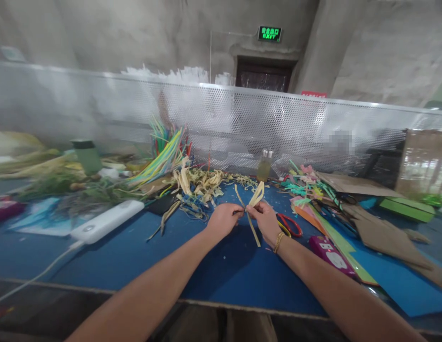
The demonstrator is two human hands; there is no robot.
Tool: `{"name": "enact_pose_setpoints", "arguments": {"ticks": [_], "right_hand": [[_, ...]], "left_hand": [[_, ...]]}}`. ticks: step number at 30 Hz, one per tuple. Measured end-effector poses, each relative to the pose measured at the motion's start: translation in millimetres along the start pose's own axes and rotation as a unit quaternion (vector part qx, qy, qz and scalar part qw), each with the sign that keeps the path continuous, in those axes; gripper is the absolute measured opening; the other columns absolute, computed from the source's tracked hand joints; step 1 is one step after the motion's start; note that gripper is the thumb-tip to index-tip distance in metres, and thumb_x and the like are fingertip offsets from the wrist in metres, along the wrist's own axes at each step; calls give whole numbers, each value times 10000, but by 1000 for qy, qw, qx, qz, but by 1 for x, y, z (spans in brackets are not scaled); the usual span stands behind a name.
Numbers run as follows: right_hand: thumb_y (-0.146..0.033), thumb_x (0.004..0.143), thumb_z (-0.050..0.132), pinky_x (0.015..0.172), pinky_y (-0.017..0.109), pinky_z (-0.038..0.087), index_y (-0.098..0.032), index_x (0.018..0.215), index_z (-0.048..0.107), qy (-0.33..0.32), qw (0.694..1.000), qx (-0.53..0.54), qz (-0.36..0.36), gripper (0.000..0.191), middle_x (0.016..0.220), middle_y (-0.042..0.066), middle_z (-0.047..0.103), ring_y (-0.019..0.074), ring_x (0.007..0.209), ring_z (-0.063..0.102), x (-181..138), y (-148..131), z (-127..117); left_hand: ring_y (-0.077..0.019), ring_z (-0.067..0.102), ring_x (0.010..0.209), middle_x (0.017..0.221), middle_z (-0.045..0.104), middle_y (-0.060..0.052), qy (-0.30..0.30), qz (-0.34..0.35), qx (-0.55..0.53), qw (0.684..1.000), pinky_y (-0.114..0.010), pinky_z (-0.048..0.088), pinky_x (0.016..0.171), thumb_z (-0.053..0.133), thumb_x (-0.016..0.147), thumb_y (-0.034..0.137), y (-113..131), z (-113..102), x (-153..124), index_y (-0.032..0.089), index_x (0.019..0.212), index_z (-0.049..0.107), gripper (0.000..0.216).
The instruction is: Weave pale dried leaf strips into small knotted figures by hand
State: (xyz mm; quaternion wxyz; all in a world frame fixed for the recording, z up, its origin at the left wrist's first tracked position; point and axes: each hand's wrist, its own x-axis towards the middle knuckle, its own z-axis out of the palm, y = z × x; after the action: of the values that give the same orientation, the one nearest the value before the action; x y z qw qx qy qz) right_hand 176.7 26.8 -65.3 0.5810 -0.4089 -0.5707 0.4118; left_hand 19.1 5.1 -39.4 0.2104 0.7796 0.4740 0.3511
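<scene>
Over the blue tabletop my left hand [224, 221] and my right hand [266, 219] meet, both with fingers pinched. Between them is a pale yellow dried husk strip [257, 194], its top folded into a loop above my right fingertips. A narrower straw-coloured length [254, 231] crosses at the pinch and hangs down toward the table. My left fingers close at this crossing; exactly which piece each fingertip grips is partly hidden. Just right of my right hand lie scissors with red handles [294, 226], and a yellow handle [284, 229] shows beside them.
Dried husk scraps [203, 183] heap behind my hands, near colourful pipe cleaners [167, 152]. A white corded device [107, 221] lies left. On the right are a purple box [331, 256], cardboard [388, 232] and blue sheets [406, 285]. A perforated metal panel [242, 118] borders the back.
</scene>
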Motion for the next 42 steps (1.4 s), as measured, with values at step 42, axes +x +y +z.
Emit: {"name": "enact_pose_setpoints", "arguments": {"ticks": [42], "right_hand": [[-420, 647, 705, 487, 234, 370, -178, 664, 567, -38, 958, 232, 166, 280, 513, -38, 512, 83, 456, 407, 1, -18, 1]], "left_hand": [[-123, 425, 601, 590, 490, 3, 104, 119, 16, 987, -243, 305, 585, 513, 810, 333, 7, -1, 4, 156, 630, 620, 274]]}}
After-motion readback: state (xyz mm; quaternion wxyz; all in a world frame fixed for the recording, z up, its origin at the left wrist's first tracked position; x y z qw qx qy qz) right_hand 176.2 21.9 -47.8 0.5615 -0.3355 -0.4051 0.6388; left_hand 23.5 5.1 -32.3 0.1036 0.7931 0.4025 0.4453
